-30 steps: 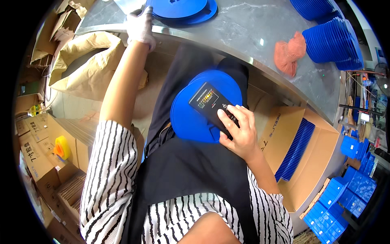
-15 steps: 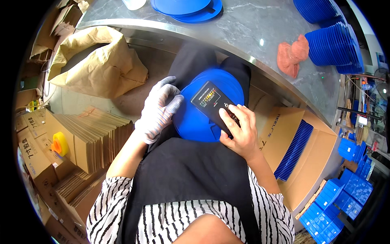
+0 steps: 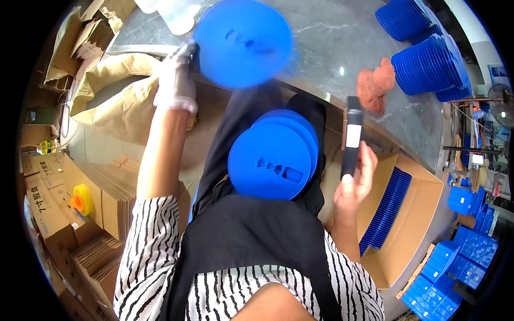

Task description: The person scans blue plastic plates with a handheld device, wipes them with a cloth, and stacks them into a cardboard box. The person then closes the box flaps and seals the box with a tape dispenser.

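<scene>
My left hand (image 3: 176,80), in a pale knit glove, reaches out to the bench edge. Its fingers are closed on the left rim of a large blue plastic disc (image 3: 243,45), which is blurred by motion and overlaps the bench edge. On my lap rest several more blue discs (image 3: 270,155), slightly fanned, the top one showing small cutouts and a rectangular slot. My bare right hand (image 3: 357,184) grips a black handheld meter (image 3: 352,131), held up on edge to the right of the lap discs. A pale label shows on its side; its front is turned away.
On the grey marble-patterned bench (image 3: 316,59) lie a crumpled orange cloth (image 3: 375,85) and stacked blue discs (image 3: 428,64). An open carton (image 3: 412,214) holding blue discs stands at right. At left are a paper sack (image 3: 115,101), flattened cardboard (image 3: 101,187) and a yellow tape roll (image 3: 81,200).
My left hand has gone from the lap discs to the bench and taken hold of a disc there. My right hand has moved right with the meter, turning it on edge.
</scene>
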Demonstrator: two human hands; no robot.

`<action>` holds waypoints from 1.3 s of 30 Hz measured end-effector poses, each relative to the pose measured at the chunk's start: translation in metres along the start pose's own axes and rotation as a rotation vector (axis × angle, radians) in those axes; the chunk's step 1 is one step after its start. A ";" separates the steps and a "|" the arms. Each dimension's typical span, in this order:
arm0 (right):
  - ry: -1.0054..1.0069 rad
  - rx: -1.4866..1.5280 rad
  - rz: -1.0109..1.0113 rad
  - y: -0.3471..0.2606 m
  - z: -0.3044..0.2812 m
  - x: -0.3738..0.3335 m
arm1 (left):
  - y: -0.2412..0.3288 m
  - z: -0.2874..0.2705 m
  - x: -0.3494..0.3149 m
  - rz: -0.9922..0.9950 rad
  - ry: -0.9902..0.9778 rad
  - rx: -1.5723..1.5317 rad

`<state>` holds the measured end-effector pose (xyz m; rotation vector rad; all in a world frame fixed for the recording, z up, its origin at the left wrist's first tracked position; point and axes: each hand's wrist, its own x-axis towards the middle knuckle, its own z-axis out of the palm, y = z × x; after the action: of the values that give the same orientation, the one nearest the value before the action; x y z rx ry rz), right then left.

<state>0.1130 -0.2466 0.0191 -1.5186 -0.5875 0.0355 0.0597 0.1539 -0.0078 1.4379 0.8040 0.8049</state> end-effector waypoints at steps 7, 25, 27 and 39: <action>-0.292 -0.550 -0.335 0.008 0.021 -0.019 | -0.021 0.051 0.082 -0.253 0.280 0.114; -0.495 -0.809 -0.426 0.026 0.037 -0.027 | -0.012 -0.022 -0.161 0.080 -0.492 0.436; -0.495 -0.813 -0.427 0.026 0.036 -0.027 | -0.016 -0.020 -0.170 0.067 -0.526 0.457; -0.491 -0.676 -0.387 0.014 0.027 -0.023 | -0.025 -0.008 -0.158 -0.039 -0.523 0.284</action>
<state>0.0874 -0.2289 -0.0032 -2.0322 -1.3824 -0.1018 -0.0284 0.0227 -0.0339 1.7756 0.5510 0.2610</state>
